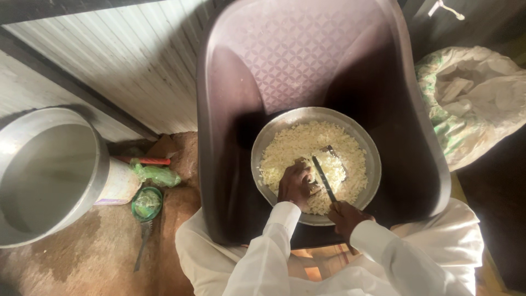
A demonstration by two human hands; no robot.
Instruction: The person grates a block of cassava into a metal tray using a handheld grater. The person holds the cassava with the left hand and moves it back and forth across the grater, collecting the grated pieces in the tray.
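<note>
While white sleeves (329, 257) fill the near edge, a knife (324, 178) is gripped by closed fingers of the right hand (346, 217), blade laid over the food. Left hand (296, 185) is pressed into chopped pale bits (307, 145), fingers curled shut on some. Bits sit in a metal plate (372, 164), set on a purple chair (296, 49). Sack (482, 98) seen far right, big pot (49, 170) left.
</note>
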